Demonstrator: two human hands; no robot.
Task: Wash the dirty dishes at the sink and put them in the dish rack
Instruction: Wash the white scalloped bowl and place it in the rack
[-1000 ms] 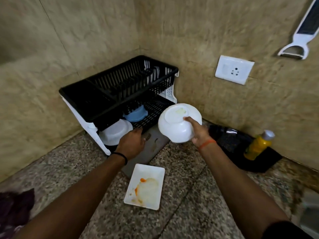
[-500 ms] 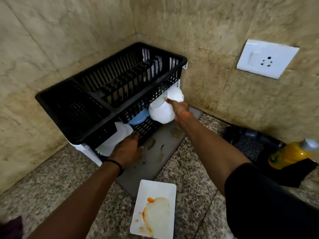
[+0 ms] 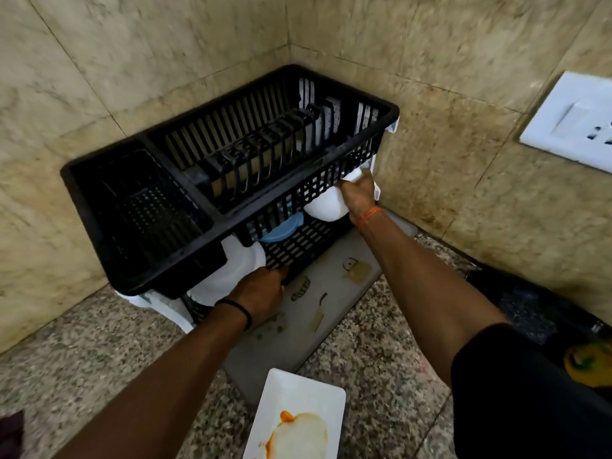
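Observation:
A black two-tier dish rack (image 3: 139,207) stands in the tiled corner. My right hand (image 3: 359,193) grips a white bowl (image 3: 326,207) at the right end of the lower tier, partly under the upper basket. My left hand (image 3: 261,291) rests on the front edge of the lower shelf, fingers curled around it. On that lower tier lie a blue bowl (image 3: 283,228) and a white dish (image 3: 228,273). A dirty white rectangular plate (image 3: 298,422) with orange sauce lies on the granite counter near me.
A grey drip mat (image 3: 331,293) with small drawings lies under the rack's front. A black tray (image 3: 530,303) and a yellow bottle (image 3: 587,362) sit at the right. A white wall socket (image 3: 576,124) is on the right wall. Dark cloth (image 3: 10,435) shows at bottom left.
My right hand has carried the white bowl from above the counter into the right end of the rack's lower tier. My left hand stayed at the lower shelf's front edge. The view moved closer.

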